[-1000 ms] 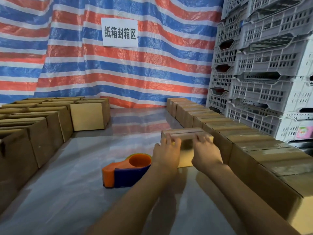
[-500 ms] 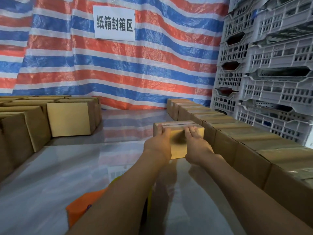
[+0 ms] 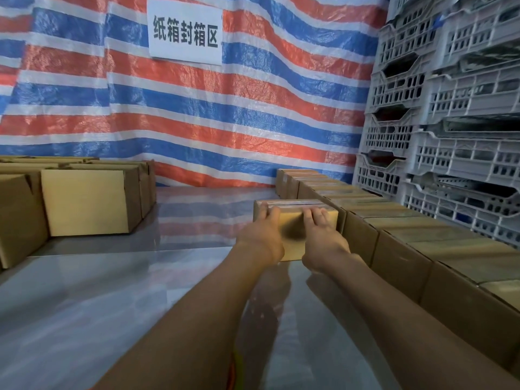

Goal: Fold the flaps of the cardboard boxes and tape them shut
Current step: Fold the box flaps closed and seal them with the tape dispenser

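Cardboard box [image 3: 292, 220] sits on the table [image 3: 112, 305], mid-depth and right of centre, its right side touching or just beside the row of closed boxes [image 3: 399, 223] along the right edge. Flaps are down; the centre seam shows on top with a glossy band that reads as tape, though the far part is too small to confirm. Left hand [image 3: 263, 235] and right hand [image 3: 320, 240] are both on the near face, apart from each other, fingers hooked over the near top edge, palms against the cardboard. Change over the last second: the box has travelled away from the person, arms now nearly straight, and it lies deeper alongside the right row. Tape dispenser [image 3: 231, 372], in full view a second ago, is now only an orange sliver under the left forearm. Judgement: this box is sealed and being parked with the finished ones; next comes an open box from the left group [image 3: 84, 201]. Far behind, a striped tarp [image 3: 225, 108] with a sign [image 3: 185, 32]; grey crates [image 3: 450, 108] are stacked far right
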